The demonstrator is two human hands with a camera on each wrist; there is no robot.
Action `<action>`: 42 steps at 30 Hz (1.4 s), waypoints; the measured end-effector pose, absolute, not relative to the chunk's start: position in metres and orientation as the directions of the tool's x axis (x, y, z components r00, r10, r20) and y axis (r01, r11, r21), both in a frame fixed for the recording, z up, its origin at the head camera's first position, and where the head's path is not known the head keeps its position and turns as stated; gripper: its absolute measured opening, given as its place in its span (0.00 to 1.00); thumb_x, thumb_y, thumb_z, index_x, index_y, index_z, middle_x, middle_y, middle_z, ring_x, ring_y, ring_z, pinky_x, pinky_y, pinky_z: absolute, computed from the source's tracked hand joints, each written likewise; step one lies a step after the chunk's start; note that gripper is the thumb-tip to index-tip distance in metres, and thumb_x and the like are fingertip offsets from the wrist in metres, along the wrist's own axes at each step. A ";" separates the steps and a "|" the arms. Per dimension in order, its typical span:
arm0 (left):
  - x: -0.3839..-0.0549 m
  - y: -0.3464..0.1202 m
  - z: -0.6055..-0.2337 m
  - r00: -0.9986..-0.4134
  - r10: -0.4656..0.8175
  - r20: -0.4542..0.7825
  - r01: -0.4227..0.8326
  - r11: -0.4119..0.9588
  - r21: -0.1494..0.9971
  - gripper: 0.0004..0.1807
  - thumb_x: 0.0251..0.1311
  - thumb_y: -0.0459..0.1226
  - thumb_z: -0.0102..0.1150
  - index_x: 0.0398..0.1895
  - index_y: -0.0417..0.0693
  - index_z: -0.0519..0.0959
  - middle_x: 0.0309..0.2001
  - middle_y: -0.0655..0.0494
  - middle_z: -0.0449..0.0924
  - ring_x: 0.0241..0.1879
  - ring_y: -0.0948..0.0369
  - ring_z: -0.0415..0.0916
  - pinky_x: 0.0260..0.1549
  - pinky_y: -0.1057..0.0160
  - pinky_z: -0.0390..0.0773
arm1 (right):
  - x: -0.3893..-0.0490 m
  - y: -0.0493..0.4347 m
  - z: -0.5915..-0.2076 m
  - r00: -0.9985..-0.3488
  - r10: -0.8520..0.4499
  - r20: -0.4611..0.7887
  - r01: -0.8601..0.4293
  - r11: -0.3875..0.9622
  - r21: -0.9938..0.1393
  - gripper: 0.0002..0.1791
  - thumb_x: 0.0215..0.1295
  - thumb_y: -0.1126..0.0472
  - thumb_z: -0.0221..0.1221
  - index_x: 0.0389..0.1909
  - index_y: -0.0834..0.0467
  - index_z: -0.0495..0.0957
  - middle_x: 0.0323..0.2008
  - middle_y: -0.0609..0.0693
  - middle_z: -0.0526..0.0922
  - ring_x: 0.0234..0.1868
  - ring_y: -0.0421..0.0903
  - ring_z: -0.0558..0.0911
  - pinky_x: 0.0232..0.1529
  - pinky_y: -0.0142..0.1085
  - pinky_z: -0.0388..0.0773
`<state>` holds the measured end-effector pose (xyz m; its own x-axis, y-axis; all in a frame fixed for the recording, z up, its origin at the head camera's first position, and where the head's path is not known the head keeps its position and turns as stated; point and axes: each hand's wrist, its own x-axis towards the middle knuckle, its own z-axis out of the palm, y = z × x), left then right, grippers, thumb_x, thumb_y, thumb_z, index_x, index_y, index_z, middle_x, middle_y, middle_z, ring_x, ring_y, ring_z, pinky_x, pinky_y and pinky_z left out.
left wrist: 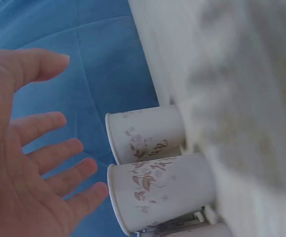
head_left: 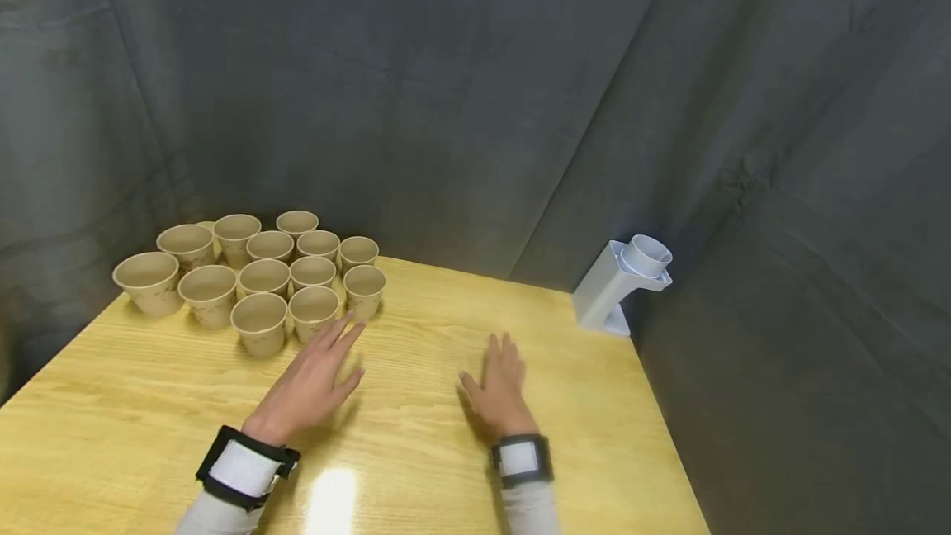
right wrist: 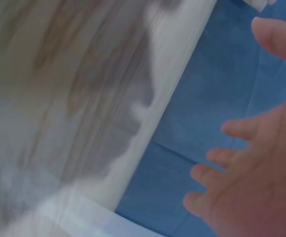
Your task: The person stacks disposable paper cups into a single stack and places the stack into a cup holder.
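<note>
Several paper cups (head_left: 258, 322) with a brown floral print stand upright, mouths up, in a cluster at the table's left back. My left hand (head_left: 308, 386) hovers in front of the cluster's right side, fingers spread and holding nothing. In the left wrist view, printed cups (left wrist: 162, 190) show just beyond the fingertips of that hand; whether the little finger touches a rim I cannot tell. Over the middle of the table, my right hand (head_left: 500, 386) is slightly blurred, its fingers extended and its palm (right wrist: 261, 197) bare.
A white stand (head_left: 600, 291) with a round, cup-like top (head_left: 646, 256) is at the table's right back corner. Dark curtains (head_left: 416, 106) hang behind and to the right of the wooden table (head_left: 416, 452).
</note>
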<state>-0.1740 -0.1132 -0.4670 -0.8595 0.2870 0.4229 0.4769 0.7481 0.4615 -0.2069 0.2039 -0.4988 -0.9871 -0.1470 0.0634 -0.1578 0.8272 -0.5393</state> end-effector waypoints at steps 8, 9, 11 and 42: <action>-0.209 -0.115 -0.453 -0.839 0.290 0.460 0.502 0.739 0.449 0.33 0.64 0.36 0.65 0.70 0.33 0.68 0.72 0.28 0.60 0.70 0.32 0.60 0.66 0.33 0.64 | -0.231 0.245 -0.499 -0.984 0.018 0.178 -0.094 0.794 -0.600 0.48 0.66 0.57 0.63 0.77 0.70 0.47 0.77 0.72 0.43 0.77 0.71 0.46 0.74 0.67 0.43; -0.213 -0.115 -0.452 -0.837 0.292 0.463 0.505 0.738 0.448 0.33 0.63 0.35 0.65 0.69 0.33 0.69 0.72 0.27 0.60 0.70 0.32 0.60 0.66 0.33 0.64 | -0.233 0.250 -0.498 -0.981 0.052 0.186 -0.076 0.780 -0.621 0.48 0.66 0.58 0.63 0.77 0.70 0.48 0.77 0.72 0.44 0.77 0.71 0.47 0.74 0.66 0.45; -0.223 -0.115 -0.450 -0.830 0.292 0.475 0.511 0.737 0.442 0.32 0.62 0.35 0.66 0.68 0.31 0.69 0.70 0.25 0.62 0.69 0.31 0.61 0.66 0.33 0.64 | -0.238 0.261 -0.495 -0.971 0.118 0.206 -0.050 0.746 -0.664 0.47 0.65 0.60 0.64 0.77 0.70 0.48 0.76 0.73 0.47 0.76 0.72 0.50 0.73 0.66 0.50; -0.303 -0.105 -0.461 -0.859 0.353 0.372 0.481 0.806 0.346 0.29 0.62 0.36 0.66 0.66 0.35 0.74 0.68 0.27 0.67 0.67 0.31 0.64 0.67 0.33 0.62 | -0.344 0.399 -0.479 -0.751 0.623 0.220 0.052 0.388 -0.920 0.53 0.56 0.61 0.69 0.75 0.74 0.48 0.71 0.76 0.56 0.74 0.70 0.58 0.77 0.53 0.52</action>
